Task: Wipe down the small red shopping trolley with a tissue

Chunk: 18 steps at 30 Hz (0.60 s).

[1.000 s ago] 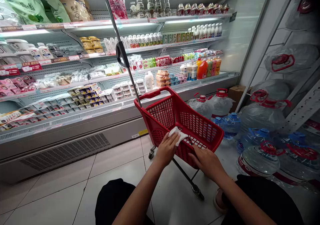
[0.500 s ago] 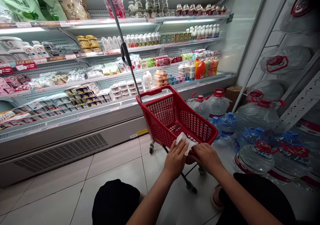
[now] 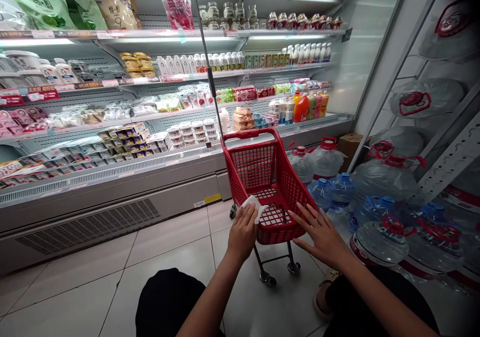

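Cart (image 3: 287, 189) is turned end-on since earlier, mid-frame. Soft, light cloth (image 3: 250, 203) is gripped by left hand (image 3: 243, 232) against near rim; right hand (image 3: 323, 233) is spread open beside it. Cart is judged light and free-rolling, best steadied at rim.

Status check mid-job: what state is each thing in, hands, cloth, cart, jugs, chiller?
Red cart: upright on wheels, basket empty.
White cloth: crumpled, on the red cart's near rim.
Left hand: shut on the white cloth.
Right hand: open, fingers spread, by the red cart's right side.
Water jugs: capped, on the floor.
Chiller shelves: lit, stocked.
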Each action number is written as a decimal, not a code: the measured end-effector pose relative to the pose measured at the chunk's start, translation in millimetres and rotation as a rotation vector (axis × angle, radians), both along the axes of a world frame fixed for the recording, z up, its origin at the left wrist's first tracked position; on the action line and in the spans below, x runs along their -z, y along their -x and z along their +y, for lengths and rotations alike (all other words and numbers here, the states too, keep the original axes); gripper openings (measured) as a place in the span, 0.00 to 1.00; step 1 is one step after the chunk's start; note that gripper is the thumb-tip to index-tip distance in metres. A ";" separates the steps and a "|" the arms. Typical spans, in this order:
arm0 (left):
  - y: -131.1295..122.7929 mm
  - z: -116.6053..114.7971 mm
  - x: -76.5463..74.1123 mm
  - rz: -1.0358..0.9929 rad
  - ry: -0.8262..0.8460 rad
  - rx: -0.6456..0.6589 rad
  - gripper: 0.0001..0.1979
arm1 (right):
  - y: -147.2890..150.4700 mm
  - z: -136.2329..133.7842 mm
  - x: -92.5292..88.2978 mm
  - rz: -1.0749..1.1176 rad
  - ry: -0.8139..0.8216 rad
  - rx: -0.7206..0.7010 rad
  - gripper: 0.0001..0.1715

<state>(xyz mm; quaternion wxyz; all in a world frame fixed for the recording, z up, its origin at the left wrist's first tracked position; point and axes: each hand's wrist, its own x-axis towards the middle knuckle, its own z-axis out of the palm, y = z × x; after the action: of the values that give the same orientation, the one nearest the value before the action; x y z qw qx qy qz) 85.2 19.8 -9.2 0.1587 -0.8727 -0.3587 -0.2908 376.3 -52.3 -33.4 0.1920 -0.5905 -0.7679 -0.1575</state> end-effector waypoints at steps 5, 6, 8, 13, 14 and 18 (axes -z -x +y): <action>-23.3 -24.8 20.0 -0.001 -0.008 0.004 0.27 | 39.3 -8.0 5.9 0.056 -0.021 0.063 0.51; -25.6 -29.5 22.0 0.007 0.000 0.009 0.29 | 46.8 -9.5 6.2 0.063 -0.031 0.068 0.51; -24.3 -35.1 22.9 0.025 0.007 0.004 0.30 | 55.3 -12.2 4.8 0.064 -0.038 0.051 0.50; 6.5 -29.5 16.1 0.043 -0.012 0.006 0.30 | 45.1 -14.0 -6.2 0.009 -0.003 -0.064 0.46; 13.3 -27.7 15.4 0.027 -0.009 -0.007 0.30 | 43.2 -14.2 -8.1 0.015 -0.004 -0.066 0.46; 28.2 -27.2 17.7 -0.056 0.057 -0.102 0.30 | 56.0 -18.1 -9.8 0.064 0.014 -0.077 0.48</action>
<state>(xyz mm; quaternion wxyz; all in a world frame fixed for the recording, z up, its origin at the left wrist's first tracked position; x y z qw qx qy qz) 57.0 -7.4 -26.9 0.1380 -0.8489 -0.4152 -0.2964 320.3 -70.4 -23.6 0.2182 -0.5664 -0.7847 -0.1259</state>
